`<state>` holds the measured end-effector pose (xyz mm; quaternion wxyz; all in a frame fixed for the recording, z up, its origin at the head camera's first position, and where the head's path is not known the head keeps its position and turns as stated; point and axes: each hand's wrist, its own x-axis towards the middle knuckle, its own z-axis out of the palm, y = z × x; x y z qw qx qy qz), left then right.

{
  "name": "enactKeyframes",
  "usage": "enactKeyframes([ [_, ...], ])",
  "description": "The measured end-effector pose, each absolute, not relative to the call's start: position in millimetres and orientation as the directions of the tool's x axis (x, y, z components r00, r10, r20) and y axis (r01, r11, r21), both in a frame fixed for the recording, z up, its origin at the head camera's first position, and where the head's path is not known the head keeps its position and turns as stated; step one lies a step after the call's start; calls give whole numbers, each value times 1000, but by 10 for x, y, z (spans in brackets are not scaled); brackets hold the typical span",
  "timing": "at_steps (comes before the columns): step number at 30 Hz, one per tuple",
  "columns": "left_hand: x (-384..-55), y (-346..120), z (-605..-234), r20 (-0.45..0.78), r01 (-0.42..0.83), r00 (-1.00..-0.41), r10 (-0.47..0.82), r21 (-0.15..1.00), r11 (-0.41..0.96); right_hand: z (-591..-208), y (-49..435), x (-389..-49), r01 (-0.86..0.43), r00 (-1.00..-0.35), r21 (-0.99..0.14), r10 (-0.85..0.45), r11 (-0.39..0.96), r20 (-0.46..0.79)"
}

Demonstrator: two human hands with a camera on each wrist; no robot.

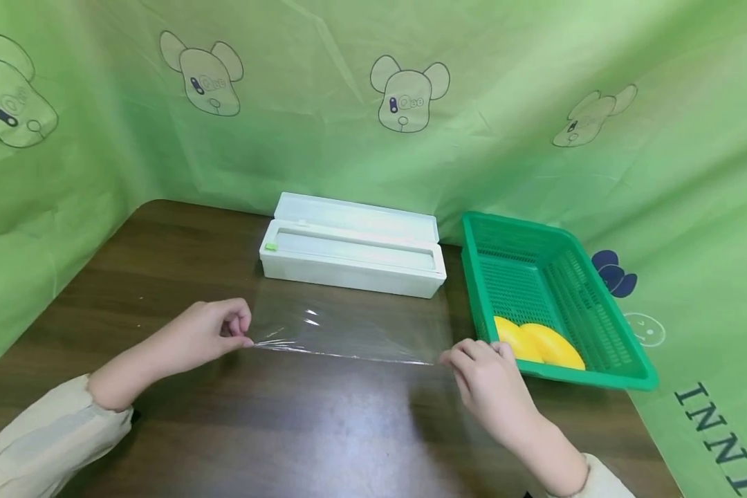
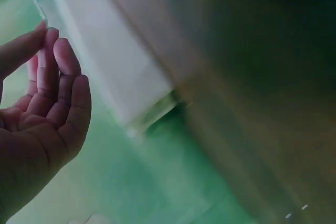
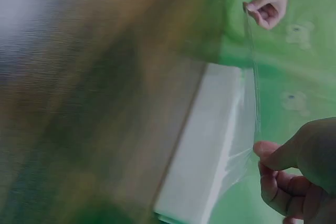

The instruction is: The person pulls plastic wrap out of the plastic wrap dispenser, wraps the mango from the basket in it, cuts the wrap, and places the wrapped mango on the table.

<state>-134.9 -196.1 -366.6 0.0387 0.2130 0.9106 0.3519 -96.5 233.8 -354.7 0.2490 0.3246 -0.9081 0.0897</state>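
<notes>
A clear sheet of plastic wrap (image 1: 355, 332) stretches from a long white wrap dispenser box (image 1: 351, 273) toward the person. Its near edge is pulled taut between both hands. The left hand (image 1: 208, 332) pinches one corner between thumb and fingertips; in the left wrist view that hand (image 2: 50, 93) shows its thumb meeting the fingers. At the other corner the right hand (image 1: 488, 384) pinches the wrap, and the right wrist view shows this hand (image 3: 294, 171) with the film running from its fingertips. The dispenser's white lid (image 1: 355, 214) stands open behind it.
A green plastic basket (image 1: 597, 297) stands on the right of the brown wooden table (image 1: 274, 429), with yellow rounded objects (image 1: 538, 342) inside. A green curtain (image 1: 324, 152) printed with bear heads hangs behind and beside the table. A small green tab (image 1: 270, 247) sits on the dispenser's left end.
</notes>
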Motion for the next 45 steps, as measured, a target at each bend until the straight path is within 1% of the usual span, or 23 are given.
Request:
enactKeyframes([
  [5, -1429, -1897, -3857, 15, 322, -911, 412, 649, 689, -3789, 2365, -998, -657, -648, 4, -567, 754, 509],
  [8, -1450, -1888, -3941, -8, 296, -920, 391, 638, 710, -3900, 2361, -1026, -665, -653, -12, -573, 747, 495],
  [15, -1502, -1849, -4023, -60, 272, -925, 376, 587, 763, -4034, 2346, -1070, -672, -692, -100, -573, 734, 439],
  [21, -1551, -1804, -4047, -108, 236, -928, 357, 571, 786, -4098, 2365, -1107, -649, -743, -182, -565, 738, 358],
  [26, -1563, -1775, -4069, -113, 238, -928, 356, 556, 796, -4146, 2381, -1146, -639, -764, -231, -571, 733, 302],
  [31, -1589, -1771, -4070, -119, 245, -925, 362, 541, 804, -4177, 2389, -1162, -633, -773, -247, -582, 734, 252],
  [38, -1683, -1747, -4020, -185, 222, -908, 376, 549, 806, -4189, 2373, -1216, -611, -792, -247, -571, 752, 216],
  [45, -1717, -1785, -3992, -252, 141, -905, 342, 581, 801, -4199, 2352, -1255, -609, -792, -250, -568, 752, 222],
])
